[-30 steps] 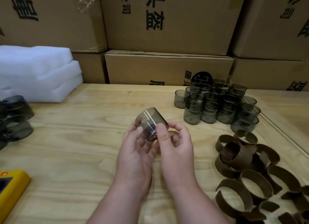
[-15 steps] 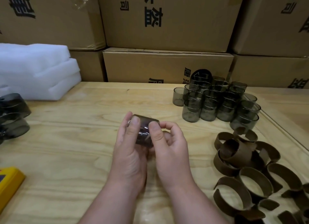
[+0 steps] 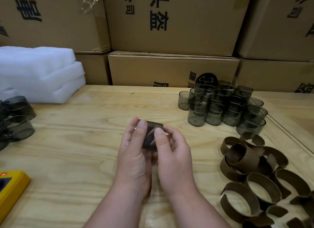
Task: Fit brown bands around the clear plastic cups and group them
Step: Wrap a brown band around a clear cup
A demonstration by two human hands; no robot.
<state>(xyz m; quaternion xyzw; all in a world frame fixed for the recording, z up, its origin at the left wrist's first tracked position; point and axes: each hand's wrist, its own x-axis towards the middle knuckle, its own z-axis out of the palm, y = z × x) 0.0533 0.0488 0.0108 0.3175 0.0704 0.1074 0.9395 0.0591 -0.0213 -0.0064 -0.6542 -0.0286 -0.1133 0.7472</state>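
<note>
Since a second ago the cup has tipped down from upright display into both palms at frame centre. The left hand and right hand pinch it, seemingly seating a brown band (barely discernible). Next, I judge: stand it among the grouped cups, upper right on the surface.

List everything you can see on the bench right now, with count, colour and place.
held cup: one, smoky clear, brown band around it, above the table centre
upright cups: a cluster, too many to count surely, smoky clear, far right
loose bands: a heap, brown, near right
cups lying on their sides: at least two, dark, left edge
foam sheets: stacked, white, far left
yellow device: one, red light lit, near left
cardboard boxes: stacked, brown, behind the table
table: one, light wood
left hand: holds the cup
right hand: holds the cup
</note>
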